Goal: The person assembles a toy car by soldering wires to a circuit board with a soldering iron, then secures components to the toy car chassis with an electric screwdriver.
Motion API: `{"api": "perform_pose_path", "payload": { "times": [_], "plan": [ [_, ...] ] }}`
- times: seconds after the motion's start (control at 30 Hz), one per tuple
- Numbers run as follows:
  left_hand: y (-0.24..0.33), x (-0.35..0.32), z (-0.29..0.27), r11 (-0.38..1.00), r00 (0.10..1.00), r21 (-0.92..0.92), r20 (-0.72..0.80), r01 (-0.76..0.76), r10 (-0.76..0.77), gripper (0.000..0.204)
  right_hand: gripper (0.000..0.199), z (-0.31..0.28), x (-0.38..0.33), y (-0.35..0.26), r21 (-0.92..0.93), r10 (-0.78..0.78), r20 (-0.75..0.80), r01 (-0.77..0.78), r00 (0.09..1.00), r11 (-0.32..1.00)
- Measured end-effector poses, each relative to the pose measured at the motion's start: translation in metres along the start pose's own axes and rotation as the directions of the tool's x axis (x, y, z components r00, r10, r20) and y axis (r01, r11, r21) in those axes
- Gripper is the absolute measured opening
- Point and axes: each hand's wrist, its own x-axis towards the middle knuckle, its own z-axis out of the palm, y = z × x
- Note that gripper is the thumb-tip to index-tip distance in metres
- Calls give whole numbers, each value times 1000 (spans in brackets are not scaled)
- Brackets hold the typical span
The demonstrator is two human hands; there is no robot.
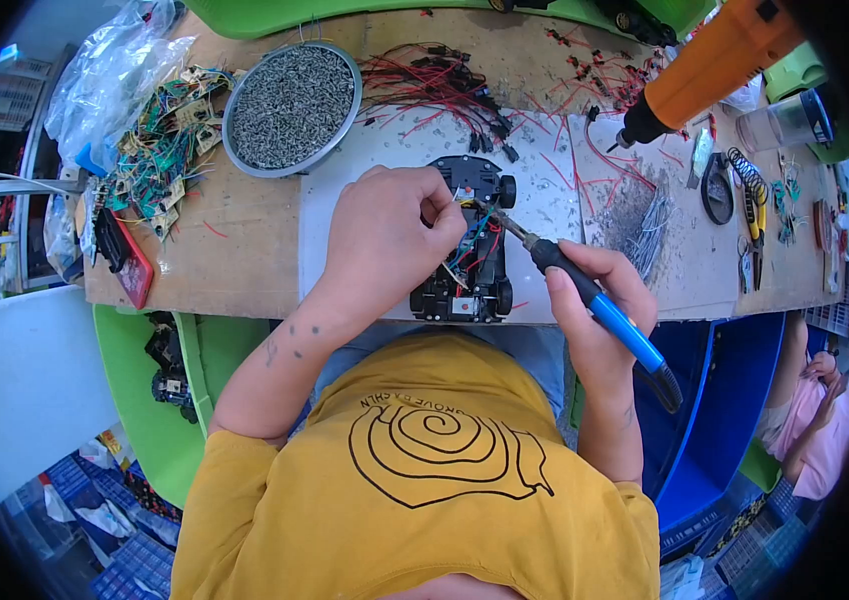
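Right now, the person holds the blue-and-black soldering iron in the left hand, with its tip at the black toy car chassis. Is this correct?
The side is wrong: in the head view, the right hand holds the soldering iron, its tip at the black toy car chassis.

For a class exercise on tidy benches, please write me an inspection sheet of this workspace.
Surface: brown wooden table, white rectangular sheet on it.
Work items: black plastic wheeled chassis; blue-and-black soldering iron, tip at the chassis.
Clutter: round metal bowl of small grey pieces; green-wired circuit boards, tangled.
Hands: left hand over chassis; right hand grips iron.
Cables: thin red-and-black wires, loose.
Surroundings: green plastic bin below table.
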Motion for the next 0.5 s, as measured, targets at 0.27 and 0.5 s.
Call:
{"api": "perform_pose_path", "payload": {
  "times": [0.27, 0.5],
  "plan": [
    [1, -2, 3, 1000, 999, -2, -21, -27, 27, 10, 24, -6, 5, 0, -63, -146, 69, 150, 987, 987],
    [2, -1, 2, 999, 999, 7, -22, -31, 31, 9, 23, -8, 5, -4, -14, -45, -22, 44, 999, 999]
  ]
}}
